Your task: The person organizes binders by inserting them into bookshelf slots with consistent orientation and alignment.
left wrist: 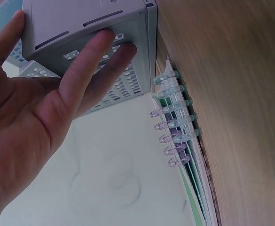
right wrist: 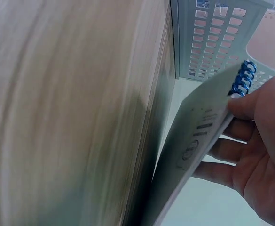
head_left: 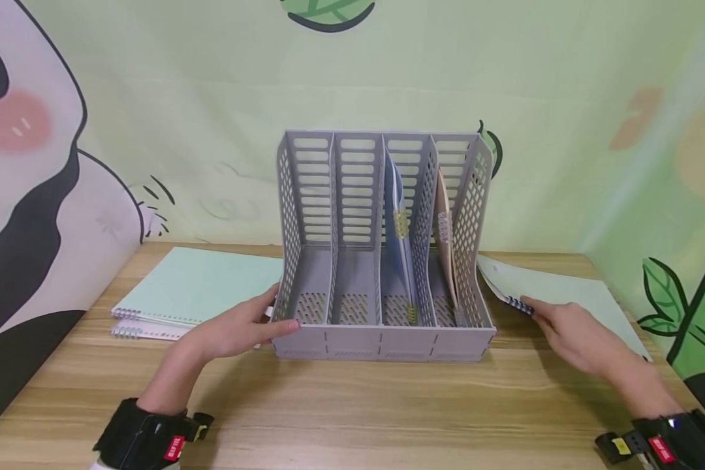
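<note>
A grey file rack (head_left: 382, 343) with upright dividers stands in the middle of the table. My left hand (head_left: 243, 326) grips its front left corner, thumb on the front lip and fingers along the perforated side. A spiral notebook (head_left: 570, 294) with a pale green cover and dark blue rings lies right of the rack. At its ringed edge, my right hand (head_left: 581, 336) pinches it between thumb and fingers; that edge is raised off the table. Inside the rack, a blue notebook (head_left: 395, 241) stands in the third slot from the left and a pinkish one (head_left: 444, 241) in the rightmost.
Left of the rack lie stacked spiral notebooks (head_left: 205, 284), a pale green one on top, with clear and purplish rings (left wrist: 175, 117). Bare wood shows on the table (head_left: 376, 411) before the rack. A printed cloth backdrop (head_left: 211, 98) hangs close behind.
</note>
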`<action>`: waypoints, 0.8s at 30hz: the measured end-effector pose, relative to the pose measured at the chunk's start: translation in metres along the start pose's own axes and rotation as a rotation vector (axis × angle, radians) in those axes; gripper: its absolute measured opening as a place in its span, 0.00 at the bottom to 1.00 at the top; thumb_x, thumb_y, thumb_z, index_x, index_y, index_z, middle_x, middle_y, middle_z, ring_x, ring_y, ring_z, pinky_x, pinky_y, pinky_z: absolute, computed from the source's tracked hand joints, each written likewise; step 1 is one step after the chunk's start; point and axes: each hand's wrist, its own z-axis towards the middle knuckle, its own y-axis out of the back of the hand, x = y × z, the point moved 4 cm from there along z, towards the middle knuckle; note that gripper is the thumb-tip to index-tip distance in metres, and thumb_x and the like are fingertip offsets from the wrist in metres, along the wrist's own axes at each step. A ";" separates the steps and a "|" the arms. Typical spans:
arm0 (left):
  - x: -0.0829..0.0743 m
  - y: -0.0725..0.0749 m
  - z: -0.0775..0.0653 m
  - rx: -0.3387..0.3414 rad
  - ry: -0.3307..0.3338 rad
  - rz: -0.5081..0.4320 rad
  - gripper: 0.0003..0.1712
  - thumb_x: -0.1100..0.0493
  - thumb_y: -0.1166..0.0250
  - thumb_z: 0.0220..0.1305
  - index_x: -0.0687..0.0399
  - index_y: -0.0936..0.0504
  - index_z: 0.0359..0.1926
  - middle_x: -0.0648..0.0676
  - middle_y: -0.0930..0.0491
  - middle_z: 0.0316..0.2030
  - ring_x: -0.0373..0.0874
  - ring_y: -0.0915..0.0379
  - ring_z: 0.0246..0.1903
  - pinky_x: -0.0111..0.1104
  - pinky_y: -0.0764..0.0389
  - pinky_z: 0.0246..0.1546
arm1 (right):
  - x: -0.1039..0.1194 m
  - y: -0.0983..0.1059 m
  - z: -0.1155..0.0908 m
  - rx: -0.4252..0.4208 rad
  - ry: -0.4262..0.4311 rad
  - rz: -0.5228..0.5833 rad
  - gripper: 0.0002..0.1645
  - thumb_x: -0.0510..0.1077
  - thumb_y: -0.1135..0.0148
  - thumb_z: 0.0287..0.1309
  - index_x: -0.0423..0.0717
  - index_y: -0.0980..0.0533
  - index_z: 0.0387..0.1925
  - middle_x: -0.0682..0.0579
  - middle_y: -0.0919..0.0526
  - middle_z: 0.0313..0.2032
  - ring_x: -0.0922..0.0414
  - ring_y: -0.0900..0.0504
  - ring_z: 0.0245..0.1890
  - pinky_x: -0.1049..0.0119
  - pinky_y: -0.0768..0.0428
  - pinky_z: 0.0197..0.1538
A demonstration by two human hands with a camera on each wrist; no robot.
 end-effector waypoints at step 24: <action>0.000 0.000 0.001 -0.005 0.008 0.005 0.50 0.45 0.41 0.71 0.47 0.63 0.79 0.62 0.29 0.60 0.49 0.24 0.51 0.39 0.23 0.44 | 0.002 0.018 0.001 -0.355 -0.242 0.015 0.16 0.29 0.48 0.66 0.29 0.25 0.54 0.32 0.19 0.38 0.45 0.23 0.27 0.55 0.28 0.28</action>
